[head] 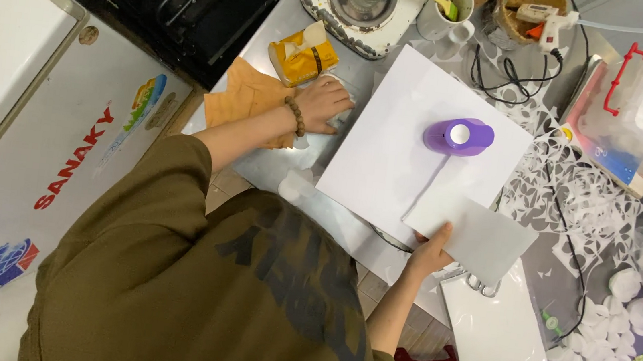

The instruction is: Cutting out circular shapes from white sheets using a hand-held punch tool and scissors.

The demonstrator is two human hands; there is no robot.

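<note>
Right hand: pinches small white paper sheet at its 7 o'clock corner | purple paper punch: 12 o'clock of hand, apart | left hand: fingers curled, pressing on table.

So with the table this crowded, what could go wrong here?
The right hand holds the small paper sheet only by its near edge, so it might sag or crease. The purple punch sits loose on the big white sheet; a tug could shift it. The black cord among the scraps might snag.
</note>
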